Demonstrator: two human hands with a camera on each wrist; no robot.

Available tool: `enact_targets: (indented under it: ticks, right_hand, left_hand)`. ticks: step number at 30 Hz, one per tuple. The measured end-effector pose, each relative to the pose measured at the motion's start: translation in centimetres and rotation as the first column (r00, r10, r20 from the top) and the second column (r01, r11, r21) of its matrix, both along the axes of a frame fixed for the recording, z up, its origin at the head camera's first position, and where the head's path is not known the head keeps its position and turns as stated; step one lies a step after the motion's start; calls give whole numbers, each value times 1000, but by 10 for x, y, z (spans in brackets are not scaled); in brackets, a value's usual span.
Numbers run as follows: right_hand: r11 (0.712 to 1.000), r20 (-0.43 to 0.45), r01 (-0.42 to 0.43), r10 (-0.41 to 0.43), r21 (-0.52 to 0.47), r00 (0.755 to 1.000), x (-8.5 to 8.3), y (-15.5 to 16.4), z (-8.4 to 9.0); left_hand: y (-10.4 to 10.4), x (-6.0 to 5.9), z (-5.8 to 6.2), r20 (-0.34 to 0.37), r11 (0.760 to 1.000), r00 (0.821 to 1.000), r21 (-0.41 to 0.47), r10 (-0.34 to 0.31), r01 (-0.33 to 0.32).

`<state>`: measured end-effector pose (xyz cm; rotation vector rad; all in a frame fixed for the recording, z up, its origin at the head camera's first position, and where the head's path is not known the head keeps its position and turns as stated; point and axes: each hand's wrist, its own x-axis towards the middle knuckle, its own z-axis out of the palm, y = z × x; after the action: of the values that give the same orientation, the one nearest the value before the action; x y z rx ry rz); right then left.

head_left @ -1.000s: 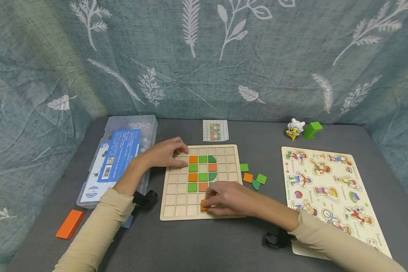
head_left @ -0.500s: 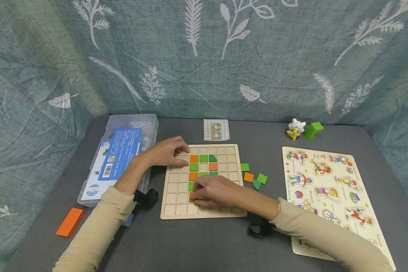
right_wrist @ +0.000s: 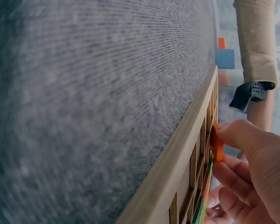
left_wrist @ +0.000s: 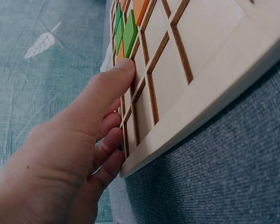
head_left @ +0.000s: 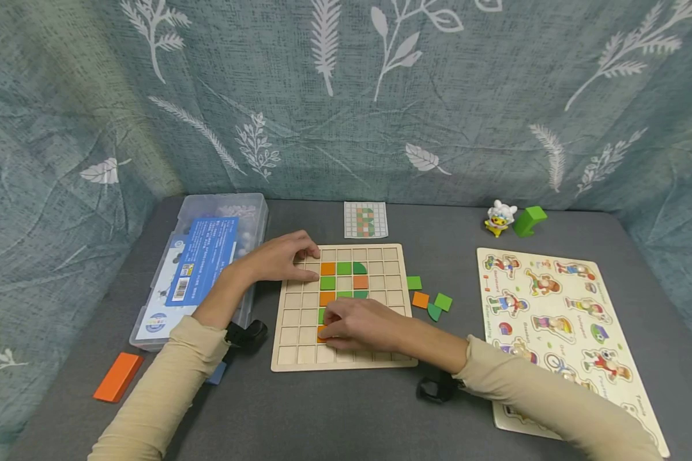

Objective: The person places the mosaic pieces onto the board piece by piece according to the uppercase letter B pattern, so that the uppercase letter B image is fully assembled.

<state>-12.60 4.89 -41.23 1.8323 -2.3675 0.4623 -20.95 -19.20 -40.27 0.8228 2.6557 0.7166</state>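
Note:
A wooden grid board (head_left: 297, 354) lies on the dark table, with orange, green and salmon tiles in its middle cells. My left hand (head_left: 279, 258) rests on the board's upper left; in the left wrist view its thumb (left_wrist: 116, 74) lies on the grid and its fingertips touch near the rim. My right hand (head_left: 360, 325) pinches an orange square tile (head_left: 321, 333) at the lower part of the tile column. The right wrist view shows this orange tile (right_wrist: 217, 143) between thumb and fingers, tilted against the grid. Some tiles are hidden beneath the right hand.
Loose green and orange tiles (head_left: 420, 300) lie right of the board. A pattern card (head_left: 366, 220) sits behind it. A plastic case (head_left: 207, 269) and an orange block (head_left: 118, 378) are left; a picture puzzle (head_left: 553, 320), a figurine (head_left: 500, 218) and a green block (head_left: 529, 221) are right.
My right hand has moved left across the lower grid with the orange tile, reaching the column under the green tile. The left hand stays on the board.

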Motion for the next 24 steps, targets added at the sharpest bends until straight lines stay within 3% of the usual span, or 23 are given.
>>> enact_targets:
  ticks: [7, 10, 12, 15, 19, 24]
  right_hand:
    - [1000, -27, 8, -8, -13, 1000, 3, 8, 1]
    - [998, 36, 58, -57, -22, 998, 2, 27, 3]
    - [990, 106, 138, -134, -29, 985, -1, 47, 5]
    - [953, 209, 294, -274, -68, 939, -9, 79, 8]
    - [886, 259, 442, -398, -138, 880, -17, 114, 7]
    - [854, 253, 476, -423, -208, 870, -22, 139, -10]
  left_hand:
    - [0, 0, 2, 7, 1000, 1000, 2, -1, 1]
    - [1, 0, 2, 7, 1000, 1000, -3, -3, 3]
    - [2, 0, 2, 8, 1000, 1000, -3, -5, 5]
    - [1, -1, 1, 8, 1000, 1000, -4, 0, 0]
    - [1, -1, 1, 15, 1000, 1000, 2, 6, -6]
    - [1, 0, 1, 22, 1000, 1000, 0, 6, -6]
